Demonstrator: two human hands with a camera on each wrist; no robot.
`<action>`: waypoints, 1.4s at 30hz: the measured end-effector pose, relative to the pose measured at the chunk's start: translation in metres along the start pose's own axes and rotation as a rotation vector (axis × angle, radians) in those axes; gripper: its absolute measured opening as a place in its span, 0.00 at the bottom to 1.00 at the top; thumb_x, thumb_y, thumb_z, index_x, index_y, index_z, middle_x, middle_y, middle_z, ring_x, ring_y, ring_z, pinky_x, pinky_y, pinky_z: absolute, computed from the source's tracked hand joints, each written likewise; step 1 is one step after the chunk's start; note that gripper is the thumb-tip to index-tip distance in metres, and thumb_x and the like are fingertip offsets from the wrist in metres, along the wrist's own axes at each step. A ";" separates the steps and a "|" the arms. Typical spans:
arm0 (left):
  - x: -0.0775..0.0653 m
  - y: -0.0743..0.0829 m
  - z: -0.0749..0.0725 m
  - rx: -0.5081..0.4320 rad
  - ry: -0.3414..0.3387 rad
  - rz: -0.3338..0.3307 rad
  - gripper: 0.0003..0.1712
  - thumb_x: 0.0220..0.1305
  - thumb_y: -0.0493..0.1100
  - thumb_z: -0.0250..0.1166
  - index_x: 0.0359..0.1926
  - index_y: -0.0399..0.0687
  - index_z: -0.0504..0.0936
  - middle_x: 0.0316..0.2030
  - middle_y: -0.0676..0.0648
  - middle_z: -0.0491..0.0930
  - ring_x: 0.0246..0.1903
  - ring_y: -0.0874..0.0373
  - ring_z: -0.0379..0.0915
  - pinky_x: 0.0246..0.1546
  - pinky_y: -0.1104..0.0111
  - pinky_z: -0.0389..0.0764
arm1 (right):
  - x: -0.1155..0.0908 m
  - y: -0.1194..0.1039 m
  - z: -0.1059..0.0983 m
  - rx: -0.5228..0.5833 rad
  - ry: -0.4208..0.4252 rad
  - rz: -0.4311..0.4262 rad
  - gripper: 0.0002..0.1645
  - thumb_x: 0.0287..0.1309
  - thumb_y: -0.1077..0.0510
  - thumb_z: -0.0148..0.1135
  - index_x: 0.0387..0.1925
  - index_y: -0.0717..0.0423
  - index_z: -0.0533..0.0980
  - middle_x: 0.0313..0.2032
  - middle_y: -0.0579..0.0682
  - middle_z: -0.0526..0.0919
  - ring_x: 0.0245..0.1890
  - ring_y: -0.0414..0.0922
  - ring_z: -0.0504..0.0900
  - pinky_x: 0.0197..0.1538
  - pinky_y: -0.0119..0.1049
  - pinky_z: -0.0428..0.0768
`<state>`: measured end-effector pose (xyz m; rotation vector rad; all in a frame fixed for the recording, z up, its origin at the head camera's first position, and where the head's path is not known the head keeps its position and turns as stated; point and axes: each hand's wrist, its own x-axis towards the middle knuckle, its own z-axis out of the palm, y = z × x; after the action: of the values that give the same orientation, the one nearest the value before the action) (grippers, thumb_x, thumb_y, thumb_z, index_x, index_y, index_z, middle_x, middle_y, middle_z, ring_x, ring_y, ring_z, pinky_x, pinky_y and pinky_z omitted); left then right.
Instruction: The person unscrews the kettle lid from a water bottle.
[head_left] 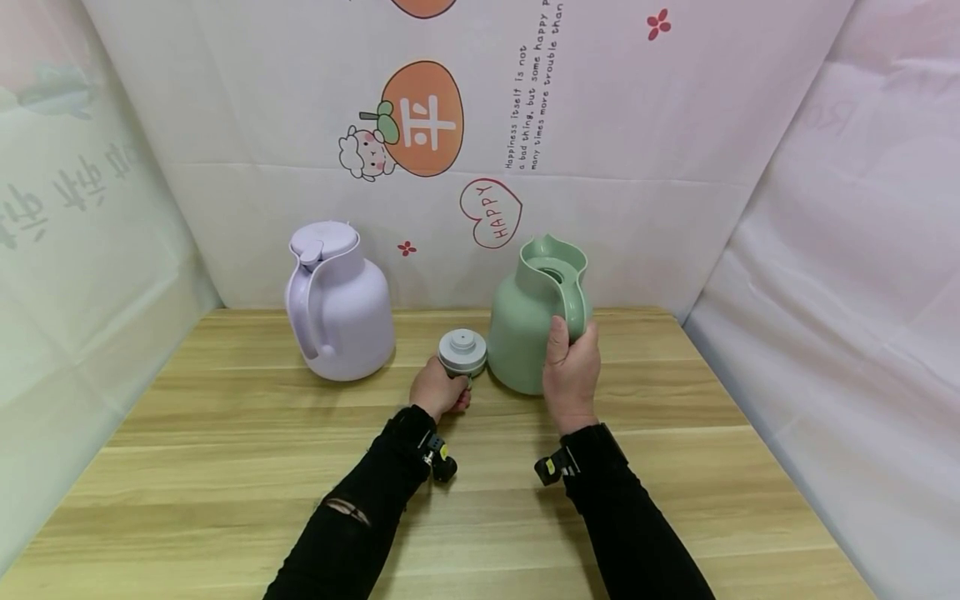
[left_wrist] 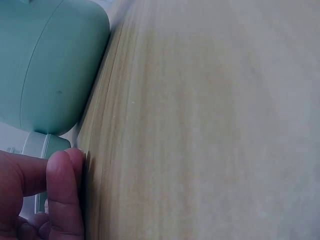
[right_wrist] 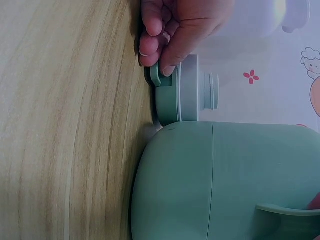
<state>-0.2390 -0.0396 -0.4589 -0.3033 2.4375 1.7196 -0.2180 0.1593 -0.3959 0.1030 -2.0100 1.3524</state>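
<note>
1. Hands: I see left hand [head_left: 438, 389] pinching grey-and-green plastic jug lid [head_left: 462, 351], standing on wooden bench [head_left: 225, 467].
2. Right hand [head_left: 572, 367] wraps handle of open green plastic jug [head_left: 525, 329] beside lid.

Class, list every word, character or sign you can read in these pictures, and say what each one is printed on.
"HAPPY": inside the red heart on the backdrop cloth.
"平": white character on the orange fruit on that cloth.
"Happiness itself is not / a bad thing, but some happy p… / many times more trouble than": vertical text lines, cut off at the top.
Grey mirrored characters on the left side sheet: unreadable.
Purple jug, green jug, lid: no text.
</note>
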 end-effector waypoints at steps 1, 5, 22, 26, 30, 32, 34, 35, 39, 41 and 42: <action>0.000 0.000 0.000 -0.002 -0.001 -0.003 0.10 0.69 0.34 0.65 0.49 0.38 0.76 0.23 0.43 0.86 0.17 0.58 0.82 0.21 0.68 0.85 | 0.000 0.000 0.000 0.000 0.000 0.000 0.42 0.78 0.33 0.46 0.63 0.70 0.68 0.50 0.67 0.82 0.51 0.60 0.83 0.53 0.56 0.80; 0.000 0.002 0.000 -0.003 -0.005 0.000 0.09 0.69 0.33 0.64 0.48 0.37 0.77 0.23 0.43 0.85 0.17 0.58 0.82 0.21 0.68 0.85 | 0.000 0.000 0.000 -0.005 0.002 -0.001 0.43 0.77 0.32 0.45 0.62 0.70 0.68 0.49 0.67 0.82 0.50 0.61 0.83 0.52 0.57 0.80; -0.001 0.002 -0.001 -0.016 -0.009 0.005 0.09 0.70 0.32 0.62 0.49 0.37 0.76 0.23 0.42 0.85 0.17 0.58 0.82 0.22 0.67 0.85 | 0.004 -0.002 0.001 0.000 -0.002 0.010 0.42 0.78 0.33 0.45 0.62 0.71 0.67 0.50 0.67 0.82 0.51 0.61 0.83 0.53 0.57 0.80; -0.002 0.004 -0.001 -0.014 -0.006 0.009 0.09 0.70 0.32 0.63 0.49 0.37 0.77 0.23 0.43 0.85 0.17 0.58 0.82 0.21 0.67 0.85 | 0.004 -0.001 0.001 0.002 -0.001 0.008 0.42 0.78 0.34 0.46 0.63 0.70 0.67 0.51 0.67 0.82 0.52 0.60 0.83 0.54 0.57 0.80; -0.002 0.004 -0.002 -0.015 -0.004 0.007 0.09 0.70 0.33 0.63 0.49 0.37 0.77 0.23 0.43 0.85 0.18 0.57 0.83 0.22 0.67 0.85 | 0.004 -0.001 0.001 -0.002 0.003 0.006 0.42 0.78 0.34 0.46 0.64 0.70 0.67 0.51 0.67 0.82 0.52 0.61 0.83 0.54 0.57 0.80; -0.003 0.004 -0.002 -0.018 -0.004 0.005 0.09 0.70 0.33 0.63 0.50 0.37 0.77 0.23 0.42 0.85 0.18 0.57 0.83 0.22 0.67 0.85 | 0.003 -0.001 0.001 -0.002 0.007 0.004 0.42 0.77 0.34 0.46 0.64 0.70 0.67 0.51 0.67 0.82 0.52 0.61 0.83 0.54 0.57 0.80; -0.003 0.004 -0.002 -0.021 -0.006 0.003 0.10 0.70 0.33 0.63 0.50 0.38 0.76 0.24 0.42 0.86 0.19 0.57 0.83 0.22 0.67 0.85 | 0.003 -0.001 0.001 0.001 0.009 0.002 0.42 0.77 0.34 0.46 0.64 0.70 0.67 0.52 0.67 0.82 0.52 0.61 0.83 0.54 0.57 0.80; -0.003 0.004 -0.002 -0.024 -0.008 0.002 0.10 0.70 0.33 0.63 0.50 0.38 0.76 0.24 0.42 0.86 0.19 0.57 0.83 0.23 0.67 0.86 | 0.003 0.000 0.001 0.002 0.009 0.000 0.42 0.77 0.34 0.47 0.64 0.70 0.67 0.52 0.68 0.82 0.53 0.61 0.83 0.55 0.57 0.80; -0.003 0.004 -0.002 -0.037 -0.015 0.001 0.11 0.70 0.33 0.63 0.51 0.38 0.76 0.25 0.42 0.86 0.20 0.57 0.84 0.23 0.67 0.86 | 0.003 0.000 0.001 0.005 0.007 -0.002 0.41 0.78 0.35 0.47 0.64 0.70 0.67 0.52 0.67 0.81 0.53 0.61 0.82 0.55 0.57 0.79; -0.004 0.004 -0.002 -0.038 -0.017 -0.001 0.11 0.70 0.33 0.63 0.51 0.38 0.76 0.25 0.42 0.86 0.20 0.56 0.84 0.24 0.67 0.86 | 0.003 0.000 0.000 0.002 0.004 0.000 0.41 0.78 0.35 0.47 0.64 0.70 0.67 0.52 0.67 0.81 0.53 0.61 0.82 0.55 0.57 0.79; -0.005 0.004 -0.002 -0.038 -0.016 0.000 0.11 0.70 0.33 0.63 0.51 0.38 0.76 0.25 0.42 0.86 0.20 0.56 0.84 0.24 0.67 0.86 | 0.003 0.000 0.000 0.002 0.002 0.001 0.40 0.78 0.36 0.47 0.64 0.70 0.67 0.52 0.67 0.81 0.53 0.61 0.82 0.55 0.57 0.79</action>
<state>-0.2353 -0.0401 -0.4537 -0.2931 2.3964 1.7627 -0.2198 0.1601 -0.3942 0.1017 -2.0074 1.3552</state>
